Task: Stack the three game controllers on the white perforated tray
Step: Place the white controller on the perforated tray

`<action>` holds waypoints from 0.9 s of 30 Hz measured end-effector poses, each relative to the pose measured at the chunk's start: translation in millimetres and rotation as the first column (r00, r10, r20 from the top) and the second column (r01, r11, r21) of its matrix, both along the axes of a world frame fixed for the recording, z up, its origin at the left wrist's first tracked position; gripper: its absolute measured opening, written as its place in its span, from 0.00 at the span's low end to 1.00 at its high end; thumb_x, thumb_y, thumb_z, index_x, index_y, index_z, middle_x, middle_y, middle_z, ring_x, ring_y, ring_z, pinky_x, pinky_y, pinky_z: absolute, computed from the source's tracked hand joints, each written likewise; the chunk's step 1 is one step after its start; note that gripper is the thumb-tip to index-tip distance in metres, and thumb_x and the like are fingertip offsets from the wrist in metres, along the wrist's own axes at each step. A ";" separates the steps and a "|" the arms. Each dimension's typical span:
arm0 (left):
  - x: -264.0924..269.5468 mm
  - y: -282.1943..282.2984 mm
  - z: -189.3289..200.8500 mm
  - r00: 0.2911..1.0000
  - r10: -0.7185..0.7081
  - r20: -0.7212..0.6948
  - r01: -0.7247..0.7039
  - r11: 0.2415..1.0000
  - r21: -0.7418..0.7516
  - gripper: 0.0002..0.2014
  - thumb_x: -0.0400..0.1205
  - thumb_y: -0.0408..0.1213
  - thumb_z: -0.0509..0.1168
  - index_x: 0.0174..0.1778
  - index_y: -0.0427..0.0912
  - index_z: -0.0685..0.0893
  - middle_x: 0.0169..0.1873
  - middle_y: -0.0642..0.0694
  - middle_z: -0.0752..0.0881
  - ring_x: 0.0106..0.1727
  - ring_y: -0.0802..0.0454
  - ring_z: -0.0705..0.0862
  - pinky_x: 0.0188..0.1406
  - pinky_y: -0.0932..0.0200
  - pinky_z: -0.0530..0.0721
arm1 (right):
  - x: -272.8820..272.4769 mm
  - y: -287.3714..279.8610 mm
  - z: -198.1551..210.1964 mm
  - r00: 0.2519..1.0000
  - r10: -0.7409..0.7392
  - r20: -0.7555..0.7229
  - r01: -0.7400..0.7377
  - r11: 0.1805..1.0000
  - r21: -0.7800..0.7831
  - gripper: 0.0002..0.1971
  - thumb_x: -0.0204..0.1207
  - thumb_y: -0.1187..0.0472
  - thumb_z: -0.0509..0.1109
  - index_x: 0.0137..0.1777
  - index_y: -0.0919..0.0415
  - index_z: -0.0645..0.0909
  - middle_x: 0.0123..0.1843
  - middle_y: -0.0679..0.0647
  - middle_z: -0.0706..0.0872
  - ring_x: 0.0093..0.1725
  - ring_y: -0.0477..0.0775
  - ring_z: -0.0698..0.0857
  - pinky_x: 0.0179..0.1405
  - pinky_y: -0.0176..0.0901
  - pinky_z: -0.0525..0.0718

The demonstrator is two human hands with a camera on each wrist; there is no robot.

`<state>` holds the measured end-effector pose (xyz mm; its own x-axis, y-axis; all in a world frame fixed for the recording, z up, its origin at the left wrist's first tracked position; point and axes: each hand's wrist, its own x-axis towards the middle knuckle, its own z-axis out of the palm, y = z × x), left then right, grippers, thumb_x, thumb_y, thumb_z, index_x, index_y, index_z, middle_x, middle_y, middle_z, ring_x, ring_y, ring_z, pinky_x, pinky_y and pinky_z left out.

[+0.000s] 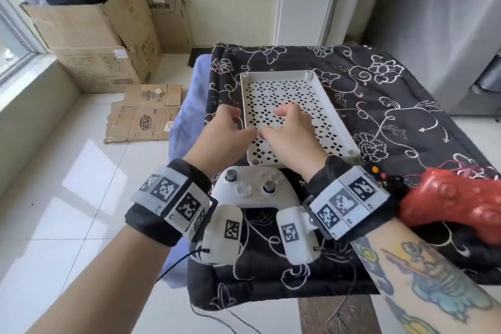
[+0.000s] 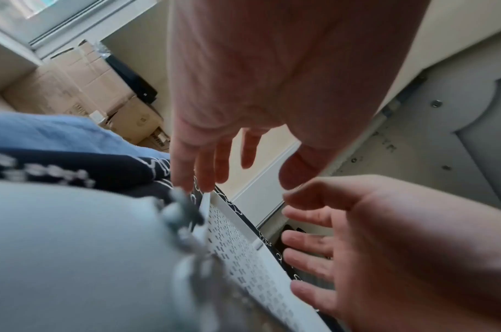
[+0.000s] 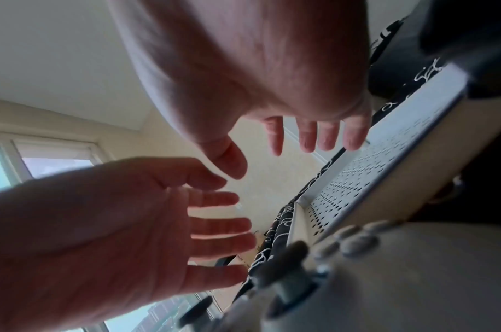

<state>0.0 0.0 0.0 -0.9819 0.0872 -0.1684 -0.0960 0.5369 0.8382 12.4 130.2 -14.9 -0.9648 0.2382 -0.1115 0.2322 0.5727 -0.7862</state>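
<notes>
Both hands hover over the near left part of the white perforated plastic tray (image 1: 329, 114), which lies flat on a black cloth with white floral embroidery (image 1: 401, 106) covering the table. The left hand (image 1: 226, 130) is above the tray's left rim and the right hand (image 1: 291, 135) just beside it over the perforated floor; their thumbs nearly meet. In the wrist views both hands have their fingers spread and loosely extended, palms facing each other, holding nothing, and whether any fingertip touches the tray cannot be told. A white game controller with grey thumbsticks (image 1: 253, 188) lies on the cloth just near of the tray's near edge, between the two wrists and apart from both hands. A glossy red game controller (image 1: 455, 202) lies on the cloth at the right, near of the tray's near right corner. Just left of it a dark object with an orange button (image 1: 375, 169) shows behind the right wrist; what it is cannot be told. On the tiled floor at the far left stand brown cardboard boxes (image 1: 103, 43).
</notes>
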 end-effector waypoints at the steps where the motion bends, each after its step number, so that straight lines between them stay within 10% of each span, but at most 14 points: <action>1: 7.5 -1.6 2.2 1.000 -0.021 0.022 0.021 0.999 -0.031 0.29 0.80 0.37 0.68 0.78 0.43 0.69 0.40 0.58 0.78 0.34 0.60 0.79 0.24 0.69 0.81 | 5.1 0.6 0.6 0.999 0.039 0.012 -0.039 0.999 0.022 0.29 0.75 0.52 0.69 0.74 0.53 0.65 0.75 0.58 0.64 0.74 0.59 0.67 0.64 0.46 0.69; 7: 35.7 -27.0 -13.1 0.946 -0.280 0.162 0.323 0.836 -0.443 0.54 0.70 0.43 0.78 0.86 0.50 0.48 0.68 0.41 0.76 0.59 0.45 0.79 0.53 0.58 0.77 | 45.0 -3.6 2.3 0.958 0.255 0.135 -0.279 0.935 0.218 0.32 0.71 0.49 0.73 0.68 0.54 0.58 0.63 0.55 0.62 0.54 0.56 0.81 0.41 0.43 0.76; 12: 51.6 -27.6 -7.0 0.902 -0.324 0.285 0.430 0.730 -0.531 0.53 0.69 0.39 0.79 0.86 0.43 0.53 0.75 0.43 0.77 0.69 0.41 0.80 0.69 0.49 0.81 | 66.0 -17.0 4.7 0.905 0.316 0.287 -0.404 0.851 0.337 0.48 0.64 0.46 0.76 0.79 0.53 0.51 0.71 0.62 0.62 0.67 0.63 0.74 0.67 0.60 0.76; 19: 78.0 -25.9 -7.5 0.949 -0.286 0.135 0.308 0.743 -0.594 0.45 0.66 0.36 0.81 0.79 0.39 0.67 0.67 0.43 0.79 0.63 0.44 0.81 0.64 0.51 0.83 | 92.8 -25.6 1.2 0.915 0.272 0.296 -0.383 0.814 0.436 0.37 0.71 0.64 0.75 0.76 0.61 0.59 0.71 0.63 0.66 0.53 0.62 0.80 0.41 0.50 0.83; 27: 86.5 -42.4 -13.1 0.969 -0.247 0.000 0.206 0.809 -0.551 0.50 0.60 0.38 0.84 0.78 0.42 0.68 0.67 0.44 0.76 0.59 0.50 0.76 0.56 0.60 0.78 | 96.0 -24.9 5.3 0.907 0.304 0.292 -0.419 0.727 0.545 0.31 0.69 0.62 0.77 0.68 0.59 0.65 0.65 0.63 0.69 0.58 0.66 0.81 0.51 0.56 0.85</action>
<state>86.5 -42.4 -13.1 -0.9565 0.2231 -0.1881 0.1318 0.9054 0.4035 108.4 105.4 -9.6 -0.9696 -0.0514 -0.2392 0.0073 0.9711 -0.2384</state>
